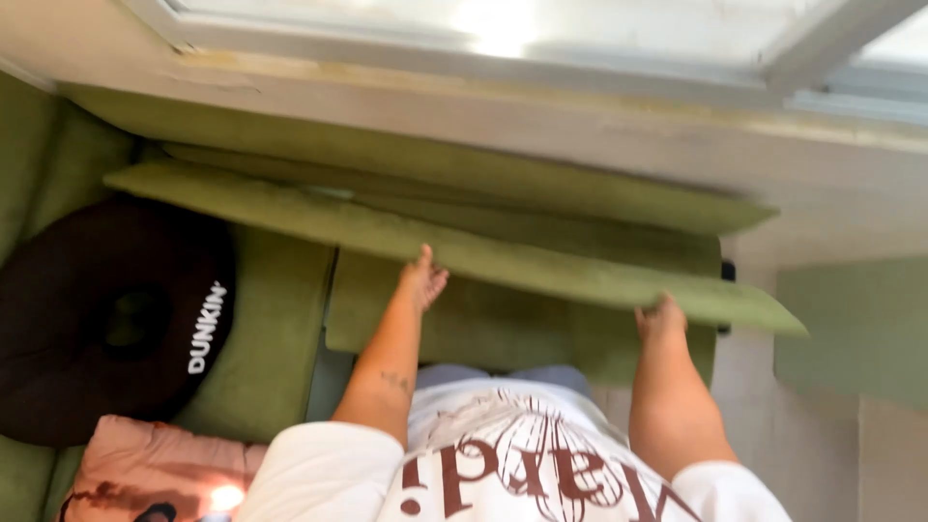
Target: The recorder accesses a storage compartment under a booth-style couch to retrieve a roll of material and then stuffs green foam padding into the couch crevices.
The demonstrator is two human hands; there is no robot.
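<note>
A long flat green sofa cushion [541, 266] is raised off the seat and tilted, its near edge facing me. My left hand [423, 280] grips that edge near the middle, fingers tucked under the fabric. My right hand [661, 317] holds the same edge further right, close to the cushion's right corner. Both forearms reach out from my white printed shirt [503, 464]. Under the lifted cushion the green sofa seat [503, 333] shows.
A dark brown ring-shaped cushion [106, 319] lies on the sofa at the left, with a pink pillow [145, 474] below it. Behind the sofa runs a pale window sill [541, 111] beneath a bright window [503, 24]. A light wall and floor are at the right.
</note>
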